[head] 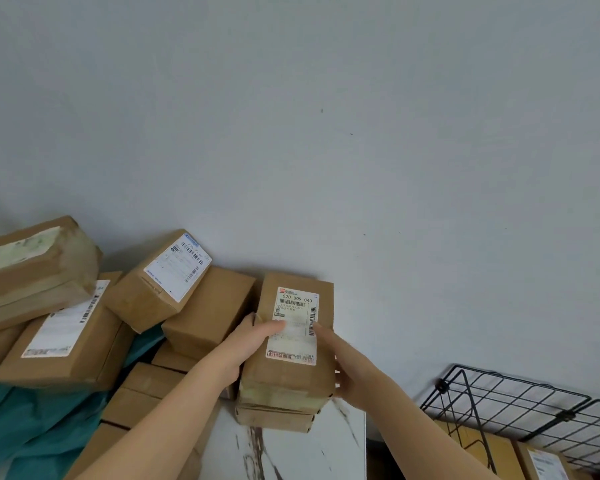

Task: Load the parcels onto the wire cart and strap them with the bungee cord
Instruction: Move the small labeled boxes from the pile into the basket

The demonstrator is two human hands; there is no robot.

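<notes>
Two hands pick up one parcel (293, 372) from the desk (291, 455) pile. The left hand (253, 344) grips it at 9 o'clock and the right hand (343, 368) at 3 o'clock. Next, I think, it must be lifted to the wire cart (513, 403) at 4 o'clock.

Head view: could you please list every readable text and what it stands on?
"520 009 040": white label on the brown cardboard parcel gripped by the left hand and right hand.
Rest of that label: too small.
White labels on the tilted brown box, the flat brown box and the box in the black wire cart: blurred.
</notes>
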